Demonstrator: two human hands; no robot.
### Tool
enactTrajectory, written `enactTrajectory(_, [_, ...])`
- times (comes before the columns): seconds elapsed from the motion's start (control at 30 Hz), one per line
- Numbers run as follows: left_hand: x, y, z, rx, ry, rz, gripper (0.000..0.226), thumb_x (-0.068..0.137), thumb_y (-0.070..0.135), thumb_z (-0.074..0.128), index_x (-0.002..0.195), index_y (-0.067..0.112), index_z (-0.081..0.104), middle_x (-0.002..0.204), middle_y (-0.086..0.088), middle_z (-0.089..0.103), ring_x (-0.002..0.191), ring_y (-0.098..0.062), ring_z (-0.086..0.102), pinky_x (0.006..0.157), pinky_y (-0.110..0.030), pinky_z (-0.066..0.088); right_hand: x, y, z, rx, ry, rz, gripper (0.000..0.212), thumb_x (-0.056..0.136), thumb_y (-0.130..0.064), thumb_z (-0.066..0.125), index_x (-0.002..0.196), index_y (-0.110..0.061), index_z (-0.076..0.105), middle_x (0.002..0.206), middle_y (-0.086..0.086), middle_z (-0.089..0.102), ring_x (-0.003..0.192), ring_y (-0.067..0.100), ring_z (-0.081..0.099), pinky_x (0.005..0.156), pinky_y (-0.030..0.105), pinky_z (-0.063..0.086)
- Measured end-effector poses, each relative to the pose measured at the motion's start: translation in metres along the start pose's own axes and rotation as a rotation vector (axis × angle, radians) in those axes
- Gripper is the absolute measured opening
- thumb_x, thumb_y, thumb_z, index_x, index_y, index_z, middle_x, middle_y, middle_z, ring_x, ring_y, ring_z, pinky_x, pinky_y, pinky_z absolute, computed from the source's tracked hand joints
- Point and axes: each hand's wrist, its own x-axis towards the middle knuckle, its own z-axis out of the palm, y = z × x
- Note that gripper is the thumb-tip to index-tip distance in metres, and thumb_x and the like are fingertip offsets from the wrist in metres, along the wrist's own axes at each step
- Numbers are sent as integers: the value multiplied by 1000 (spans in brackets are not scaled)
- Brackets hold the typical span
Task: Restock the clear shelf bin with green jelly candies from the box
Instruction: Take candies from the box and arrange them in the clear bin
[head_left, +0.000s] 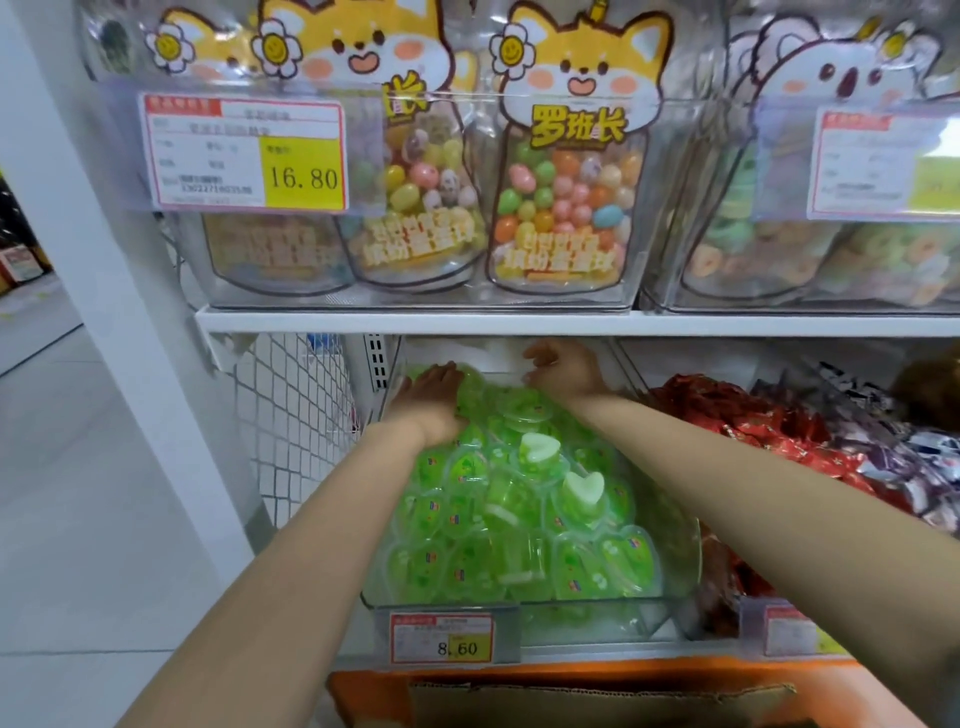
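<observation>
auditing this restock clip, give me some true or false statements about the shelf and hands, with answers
1. The left hand and right hand both reach into the clear bin of green jelly cups. True.
2. That bin's price tag reads 16.80. False: it reads 8.60.
3. The bin to its right holds red-wrapped candies. True.
4. The left hand holds the cardboard box. False: it rests on the cups; the box sits below the shelf.

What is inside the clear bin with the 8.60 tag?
The bin holds a heap of green jellies, two turned pale side up. The left hand and right hand are at the heap's back. The bin's floor is covered.
</observation>
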Motion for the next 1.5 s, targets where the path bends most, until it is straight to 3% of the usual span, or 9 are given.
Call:
enactTrajectory(0.1, [2, -1, -1, -25, 15, 7, 69, 93, 29, 53, 149, 14, 16, 157, -4, 9, 144, -22, 12, 117, -39, 12, -16, -9, -19, -312, -37, 75, 29, 85, -46, 62, 87, -18, 65, 97, 6, 68, 96, 23, 63, 81, 27, 45])
enactTrajectory(0.17, [2, -2, -1, -48, 30, 6, 65, 92, 29, 55, 147, 15, 22, 155, -6, 15, 142, -24, 16, 116, -38, 15, -22, -12, -28, -395, -234, 162, 47, 81, -60, 58, 79, -13, 63, 78, 6, 70, 69, 21, 67, 64, 26, 50])
enactTrajectory(0.23, [1, -2, -1, -56, 38, 6, 63, 92, 29, 55, 146, 15, 25, 153, -6, 19, 140, -25, 19, 116, -38, 17, -25, -12, -27, -288, -372, 224, 41, 79, -49, 69, 77, -9, 62, 65, 8, 68, 46, 14, 61, 46, 20, 46])
enactTrajectory(0.33, [-1, -2, -2, -36, 30, 11, 64, 93, 29, 54, 147, 16, 23, 154, -5, 18, 141, -24, 18, 116, -37, 16, -22, -6, -14, 17, -253, 233, 19, 74, -13, 79, 77, -10, 60, 51, 2, 61, 35, 7, 53, 38, 16, 44])
enactTrajectory(0.57, [-2, -2, -1, -9, -13, 52, 65, 94, 29, 51, 149, 22, 16, 158, -1, 5, 145, -21, 8, 117, -37, 7, -18, 0, -1, 385, -171, 438, 10, 79, -1, 72, 77, 3, 63, 57, 14, 61, 38, 16, 58, 35, 20, 43])
enactTrajectory(0.83, [-2, -2, 0, -5, -23, 55, 70, 93, 30, 53, 149, 22, 13, 158, -2, 1, 145, -22, 5, 118, -39, 5, 2, 3, 8, 676, -52, 440, 15, 84, 4, 64, 71, -4, 61, 41, 0, 60, 36, 8, 58, 37, 17, 45])
enactTrajectory(1.03, [-1, -2, 1, -2, -26, 35, 75, 93, 32, 53, 149, 16, 6, 158, -5, 0, 145, -21, 4, 118, -38, 5, 9, 0, 28, 658, -10, 412, 19, 79, 6, 68, 63, -2, 61, 40, 4, 57, 36, 12, 56, 38, 21, 47])
enactTrajectory(1.13, [-1, -3, 1, -12, -18, 31, 77, 92, 33, 54, 149, 14, 5, 158, -5, 1, 145, -21, 4, 118, -38, 5, 15, 1, 29, 572, 11, 411, 18, 75, 2, 74, 61, -1, 62, 52, 12, 60, 48, 22, 58, 51, 31, 51])
enactTrajectory(1.5, [-5, 0, 0, 22, 11, 72, 75, 92, 33, 54, 149, 15, 10, 158, -3, 2, 145, -20, 3, 117, -37, 3, 13, 3, 24, 442, -107, 402, 33, 77, -24, 77, 85, 4, 63, 63, 15, 64, 49, 23, 58, 53, 32, 51])
